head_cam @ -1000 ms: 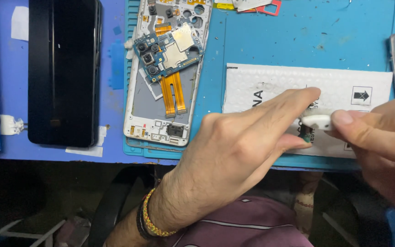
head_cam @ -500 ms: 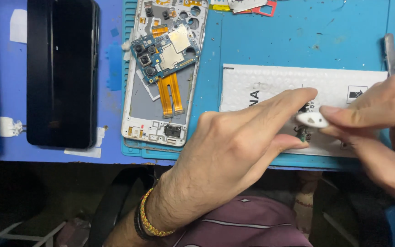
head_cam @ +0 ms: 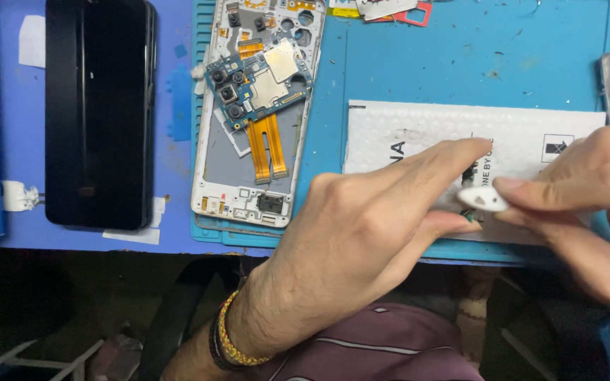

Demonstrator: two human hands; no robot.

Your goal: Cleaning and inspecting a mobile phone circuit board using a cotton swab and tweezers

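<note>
Your right hand pinches a small white plastic piece between thumb and forefinger, the fingers closed tight on its right edge. The piece sits just above the lower part of the white padded envelope, which lies on the blue mat near the table's front edge.

Your left hand reaches across from the left. Its forefinger is stretched out along the envelope, the tip ending just above the white piece, and its thumb lies below, the tip close under the piece. A small dark part shows between them; whether the thumb and finger press on it, I cannot tell.

To the left of your hands lies an opened phone frame with its circuit board and orange ribbon cables exposed. Further left, a black phone rests face up on the blue table.
</note>
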